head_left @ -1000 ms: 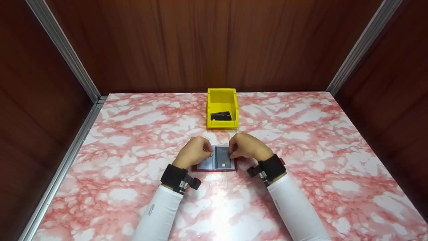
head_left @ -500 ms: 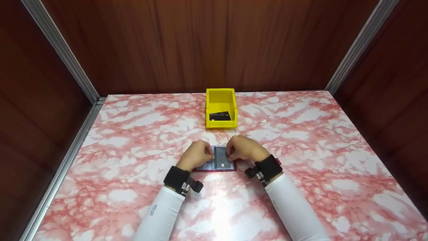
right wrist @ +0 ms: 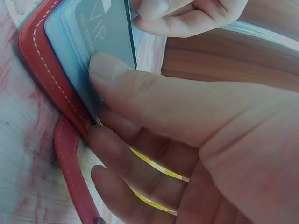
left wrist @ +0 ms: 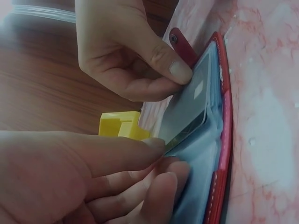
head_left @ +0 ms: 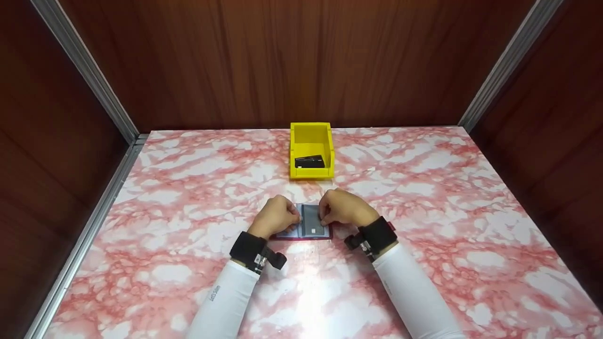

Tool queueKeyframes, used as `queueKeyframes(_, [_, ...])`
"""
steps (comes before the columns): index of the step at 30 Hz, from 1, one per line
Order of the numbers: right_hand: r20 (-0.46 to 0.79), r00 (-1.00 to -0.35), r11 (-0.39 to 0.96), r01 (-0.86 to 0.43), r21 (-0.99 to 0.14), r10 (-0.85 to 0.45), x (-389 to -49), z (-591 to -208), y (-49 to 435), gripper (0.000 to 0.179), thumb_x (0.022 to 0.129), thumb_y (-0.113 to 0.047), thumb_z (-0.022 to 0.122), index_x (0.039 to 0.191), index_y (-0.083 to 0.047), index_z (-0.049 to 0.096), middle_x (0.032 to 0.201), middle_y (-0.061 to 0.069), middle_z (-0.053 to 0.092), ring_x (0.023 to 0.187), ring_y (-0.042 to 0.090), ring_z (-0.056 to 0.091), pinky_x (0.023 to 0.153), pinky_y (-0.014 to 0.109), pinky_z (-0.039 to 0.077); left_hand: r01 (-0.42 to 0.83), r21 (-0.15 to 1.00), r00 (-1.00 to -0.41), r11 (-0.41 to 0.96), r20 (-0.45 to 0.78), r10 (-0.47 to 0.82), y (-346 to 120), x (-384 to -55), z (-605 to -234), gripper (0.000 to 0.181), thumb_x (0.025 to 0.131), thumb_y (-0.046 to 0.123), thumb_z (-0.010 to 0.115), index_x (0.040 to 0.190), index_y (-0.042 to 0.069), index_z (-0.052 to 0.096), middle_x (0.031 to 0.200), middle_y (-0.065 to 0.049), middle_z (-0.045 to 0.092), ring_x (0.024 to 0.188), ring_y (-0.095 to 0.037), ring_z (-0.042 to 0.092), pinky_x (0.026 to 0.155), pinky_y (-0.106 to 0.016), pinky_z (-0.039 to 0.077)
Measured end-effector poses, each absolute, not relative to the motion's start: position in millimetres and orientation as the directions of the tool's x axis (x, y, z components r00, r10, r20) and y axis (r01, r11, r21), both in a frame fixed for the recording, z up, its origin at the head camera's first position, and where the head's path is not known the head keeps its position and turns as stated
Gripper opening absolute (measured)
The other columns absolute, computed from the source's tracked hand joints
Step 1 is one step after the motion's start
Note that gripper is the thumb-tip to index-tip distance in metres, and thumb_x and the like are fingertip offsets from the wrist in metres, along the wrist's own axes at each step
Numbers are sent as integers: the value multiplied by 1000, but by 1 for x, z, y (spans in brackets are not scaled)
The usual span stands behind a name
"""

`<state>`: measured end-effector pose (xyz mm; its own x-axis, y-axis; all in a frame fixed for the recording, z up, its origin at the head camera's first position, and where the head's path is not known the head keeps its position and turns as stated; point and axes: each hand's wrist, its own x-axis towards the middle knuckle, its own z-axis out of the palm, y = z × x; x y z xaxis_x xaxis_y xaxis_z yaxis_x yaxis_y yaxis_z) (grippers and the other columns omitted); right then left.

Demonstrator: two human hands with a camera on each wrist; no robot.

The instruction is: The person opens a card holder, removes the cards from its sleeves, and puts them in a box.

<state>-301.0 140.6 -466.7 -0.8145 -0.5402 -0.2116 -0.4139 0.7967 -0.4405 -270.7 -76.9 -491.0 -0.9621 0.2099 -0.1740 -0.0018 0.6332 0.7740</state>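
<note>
A red card holder (head_left: pixel 330 237) with white stitching lies spread on the table, its clear plastic sleeves (left wrist: pixel 194 161) showing. A dark card (right wrist: pixel 96 28) printed "VIP", with a small white square, looks grey through the plastic of the right-hand sleeve. With thumb and fingertips, my left hand (head_left: pixel 277 216) pinches the sleeve's edge by the fold, right at the card's dark long edge. My right hand (head_left: pixel 348 207) grips the outer side, thumb flat over the card and fingers behind the sleeve. A snap strap (right wrist: pixel 70 163) sticks out under the right fingers.
Beyond the hands stands a yellow bin (head_left: pixel 312 173) with several black cards (head_left: pixel 309 162) in it. The table (head_left: pixel 438 226) has a red and white marbled top. Dark wood panels (head_left: pixel 301 61) with metal corner posts (head_left: pixel 89 70) enclose the back and sides.
Over the last second the left hand shifts slightly down and the right hand slightly left along the sleeve. In the last half second both stay nearly still, with their grips kept.
</note>
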Motion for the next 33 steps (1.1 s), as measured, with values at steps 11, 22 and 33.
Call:
queueKeyframes(11, [-192, -811, 784, -429, -448, -553, -300, -468, 137, 11, 89, -10, 88, 81, -9, 80, 77, 1, 72, 71, 13, 56, 69, 27, 45, -123, 803, -955, 584, -255, 149, -75, -271, -490, 14, 97, 11, 78, 87, 1, 78, 69, -1, 71, 56, -8, 65, 52, -17, 52])
queueKeyframes(22, [-179, -810, 785, -445, -430, -558, -300, -469, 135, 10, 89, -11, 89, 83, -9, 80, 82, 3, 75, 74, 13, 58, 72, 28, 48, -143, 814, -953, 563, -267, 144, -75, -271, -491, 17, 97, 11, 79, 83, 2, 75, 67, 0, 70, 55, -7, 64, 53, -17, 50])
queueKeyframes(33, [-173, -811, 785, -450, -425, -558, -300, -471, 134, 12, 89, -13, 89, 83, -10, 80, 84, 4, 75, 77, 14, 59, 74, 30, 49, -171, 812, -948, 559, -290, 132, -74, -273, -493, 25, 98, 11, 78, 77, 8, 67, 64, 1, 67, 54, -7, 64, 52, -17, 50])
